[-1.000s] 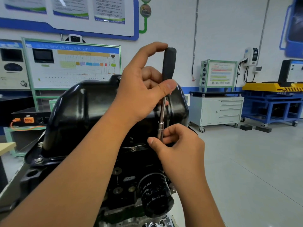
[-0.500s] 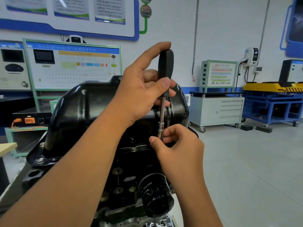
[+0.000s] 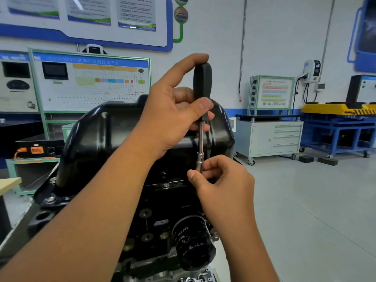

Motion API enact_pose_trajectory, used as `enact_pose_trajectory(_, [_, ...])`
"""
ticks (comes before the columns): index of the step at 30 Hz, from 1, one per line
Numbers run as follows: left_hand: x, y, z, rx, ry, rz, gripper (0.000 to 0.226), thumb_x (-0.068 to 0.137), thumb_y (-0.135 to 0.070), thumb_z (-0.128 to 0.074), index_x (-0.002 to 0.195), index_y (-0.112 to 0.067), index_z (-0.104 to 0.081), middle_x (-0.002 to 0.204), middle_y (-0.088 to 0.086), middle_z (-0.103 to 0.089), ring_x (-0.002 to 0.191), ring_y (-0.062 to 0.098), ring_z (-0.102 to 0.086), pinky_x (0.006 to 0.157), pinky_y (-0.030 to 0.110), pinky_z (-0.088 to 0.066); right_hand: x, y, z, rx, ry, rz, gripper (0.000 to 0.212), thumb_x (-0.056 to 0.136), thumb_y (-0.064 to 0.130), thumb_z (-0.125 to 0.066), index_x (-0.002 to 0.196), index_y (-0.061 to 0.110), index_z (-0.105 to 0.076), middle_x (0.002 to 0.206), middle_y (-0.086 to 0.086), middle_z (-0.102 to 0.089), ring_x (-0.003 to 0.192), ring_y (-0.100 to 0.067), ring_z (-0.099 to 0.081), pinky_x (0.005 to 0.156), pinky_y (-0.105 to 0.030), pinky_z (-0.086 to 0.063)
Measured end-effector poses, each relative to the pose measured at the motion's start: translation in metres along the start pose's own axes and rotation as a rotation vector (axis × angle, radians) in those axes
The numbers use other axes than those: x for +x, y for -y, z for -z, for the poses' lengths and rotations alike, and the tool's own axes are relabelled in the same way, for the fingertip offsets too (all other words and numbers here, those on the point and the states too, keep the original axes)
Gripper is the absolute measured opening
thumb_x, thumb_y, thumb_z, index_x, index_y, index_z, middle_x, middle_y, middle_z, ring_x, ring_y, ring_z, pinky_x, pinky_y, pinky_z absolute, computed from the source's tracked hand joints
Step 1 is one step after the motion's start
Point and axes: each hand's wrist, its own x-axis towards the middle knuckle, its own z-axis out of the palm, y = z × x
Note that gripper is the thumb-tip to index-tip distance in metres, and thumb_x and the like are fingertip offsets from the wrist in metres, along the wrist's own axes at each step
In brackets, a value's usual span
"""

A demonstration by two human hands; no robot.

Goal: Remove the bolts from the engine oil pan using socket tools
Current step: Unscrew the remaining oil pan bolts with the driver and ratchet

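Bright, even indoor light fills the room, with soft shadows only. The glossy black moulded oil pan point(image 3: 105, 135) carries pale highlights along its curves. Wide-angle bending bows the wall posters and edges; the white printed diagram board point(image 3: 91, 82) reads slightly blurred.

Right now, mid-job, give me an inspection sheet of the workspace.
Surface: grey floor, bare where seen.
Job's things: black oil pan atop engine; socket driver upright; flange bolts still in.
Clutter: nothing seen.
Hands: left hand grips driver handle; right hand pinches the socket end.
Cables: orange lead far left; black cables by wall charger.
Surroundings: training board, cabinet, oil filter.
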Motion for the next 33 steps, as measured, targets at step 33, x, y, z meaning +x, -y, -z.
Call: enact_pose_trajectory(33, [0.07, -0.016, 0.027, 0.146, 0.352, 0.146, 0.019, 0.092, -0.015, -0.071, 0.111, -0.016, -0.07, 0.09, 0.003, -0.076, 0.094, 0.022, -0.075, 0.052, 0.023, -0.042, 0.006, -0.023, 0.011, 0.312, 0.215, -0.155, 0.021, 0.074, 0.025, -0.056, 0.077, 0.029, -0.077, 0.075, 0.011, -0.073, 0.075, -0.009, -0.068, 0.068, -0.03, -0.05])
